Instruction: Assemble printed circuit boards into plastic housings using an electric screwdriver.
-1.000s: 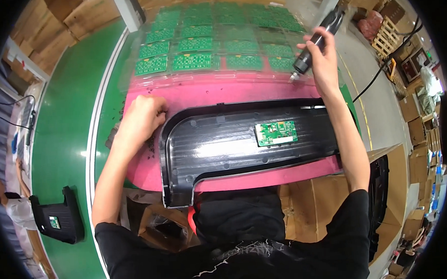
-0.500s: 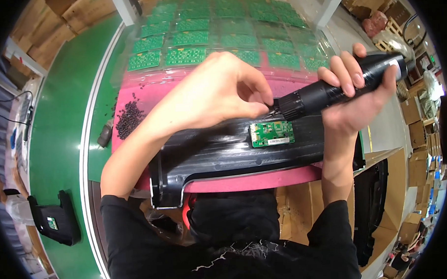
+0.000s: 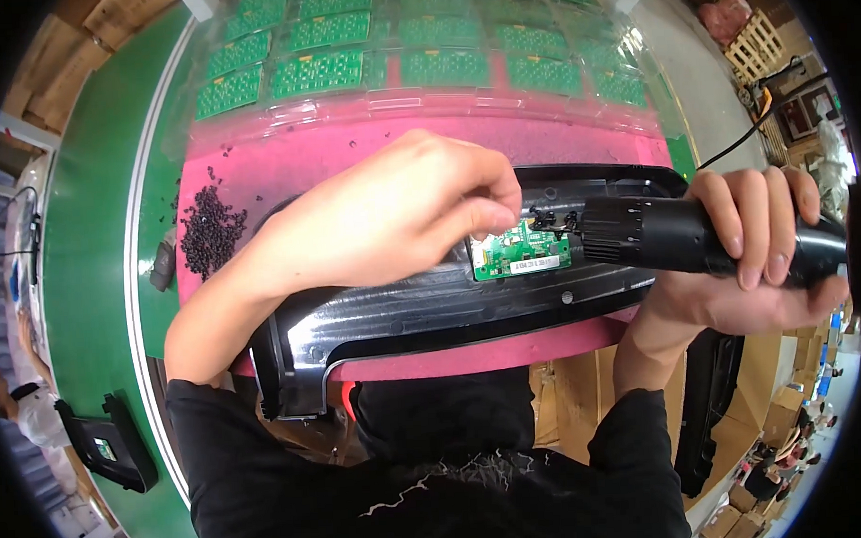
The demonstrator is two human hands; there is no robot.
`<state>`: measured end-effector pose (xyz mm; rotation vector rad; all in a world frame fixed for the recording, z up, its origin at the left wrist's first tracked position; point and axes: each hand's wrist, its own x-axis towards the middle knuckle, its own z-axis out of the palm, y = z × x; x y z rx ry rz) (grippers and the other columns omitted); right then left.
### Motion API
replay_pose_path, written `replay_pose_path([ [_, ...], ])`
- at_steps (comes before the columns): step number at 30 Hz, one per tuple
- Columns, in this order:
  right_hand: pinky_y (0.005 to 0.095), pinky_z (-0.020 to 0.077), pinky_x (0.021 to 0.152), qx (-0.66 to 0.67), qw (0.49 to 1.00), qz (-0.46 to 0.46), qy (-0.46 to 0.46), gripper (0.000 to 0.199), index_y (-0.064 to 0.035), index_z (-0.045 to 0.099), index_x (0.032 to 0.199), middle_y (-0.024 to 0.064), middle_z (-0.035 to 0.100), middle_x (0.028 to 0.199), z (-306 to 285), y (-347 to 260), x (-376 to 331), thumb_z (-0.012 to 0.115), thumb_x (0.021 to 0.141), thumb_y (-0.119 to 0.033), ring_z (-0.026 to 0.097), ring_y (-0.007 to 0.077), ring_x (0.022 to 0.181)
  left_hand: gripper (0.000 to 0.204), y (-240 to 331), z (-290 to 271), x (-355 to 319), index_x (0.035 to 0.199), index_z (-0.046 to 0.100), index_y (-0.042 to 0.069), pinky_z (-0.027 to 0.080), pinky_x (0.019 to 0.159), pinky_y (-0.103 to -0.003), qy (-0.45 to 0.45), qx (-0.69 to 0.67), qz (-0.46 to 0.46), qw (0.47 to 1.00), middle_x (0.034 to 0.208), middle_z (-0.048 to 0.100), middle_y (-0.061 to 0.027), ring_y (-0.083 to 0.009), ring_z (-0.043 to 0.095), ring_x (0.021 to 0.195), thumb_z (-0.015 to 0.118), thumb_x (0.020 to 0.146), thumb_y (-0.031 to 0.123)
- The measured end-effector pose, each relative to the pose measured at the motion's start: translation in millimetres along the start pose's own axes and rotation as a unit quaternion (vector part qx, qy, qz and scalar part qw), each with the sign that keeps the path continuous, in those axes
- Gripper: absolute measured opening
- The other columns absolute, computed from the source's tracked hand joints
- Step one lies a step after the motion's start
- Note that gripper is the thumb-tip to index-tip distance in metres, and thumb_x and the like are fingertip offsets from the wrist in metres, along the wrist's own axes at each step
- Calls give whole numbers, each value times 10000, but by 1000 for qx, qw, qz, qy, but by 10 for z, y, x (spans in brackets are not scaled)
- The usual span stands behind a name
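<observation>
My right hand (image 3: 734,258) is wrapped round a black electric screwdriver (image 3: 647,233), held nearly level with its nose toward the left. A clump of small black screws (image 3: 546,219) clings around its bit. Close to that clump, my left hand (image 3: 437,198) has thumb and forefinger pinched together; what they hold, if anything, is hidden. Beneath the bit lies a green circuit board (image 3: 527,258) with a white connector and a white label, partly covered by the left fingers. It sits in a long black plastic housing (image 3: 432,312) on the pink mat (image 3: 284,160).
A heap of black screws (image 3: 211,234) lies on the mat's left side. Clear trays (image 3: 396,104) of green circuit boards (image 3: 317,74) stand at the back. Another black housing (image 3: 110,446) rests at far left. An open cardboard box (image 3: 582,406) with black parts is at lower right.
My right hand and the screwdriver have come lower and rightward, and the tool is now more level. The left hand stays pinched near the bit. The whole view has shifted slightly.
</observation>
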<state>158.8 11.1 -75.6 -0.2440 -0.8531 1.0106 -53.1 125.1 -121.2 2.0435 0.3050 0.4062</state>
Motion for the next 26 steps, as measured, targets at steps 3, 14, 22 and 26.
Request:
replay_pose_path([
  [3, 219, 416, 604, -17, 1000, -12, 5, 370, -104, 477, 912, -68, 505, 581, -11, 4, -29, 705, 730, -331, 498, 51, 506, 147, 34, 29, -2, 892, 611, -21, 502, 690, -309, -8, 9, -23, 1000, 782, 657, -92, -197, 635, 734, 676, 828, 94],
  [14, 229, 401, 612, -39, 999, 7, -21, 412, -87, 503, 930, -52, 521, 588, -24, 102, -64, 732, 694, -336, 500, 68, 500, 174, -18, 113, 20, 868, 628, -31, 510, 641, -325, 43, 56, 34, 997, 799, 656, -112, -255, 651, 724, 726, 753, 55],
  [22, 230, 393, 579, -136, 989, 42, -29, 494, -78, 493, 962, -41, 491, 626, -18, -8, -46, 683, 732, -472, 477, 66, 509, 141, -30, 147, 18, 845, 637, -22, 511, 621, -305, 142, 174, 114, 968, 795, 661, -117, -249, 659, 742, 689, 719, -60],
  [26, 228, 380, 550, -203, 977, 41, -52, 617, -52, 470, 1091, -7, 509, 658, -285, -48, -41, 674, 759, -531, 497, 87, 521, 94, -58, 104, 59, 851, 658, -2, 532, 670, -311, 127, 168, 74, 975, 799, 677, -115, -240, 676, 748, 664, 765, -40],
])
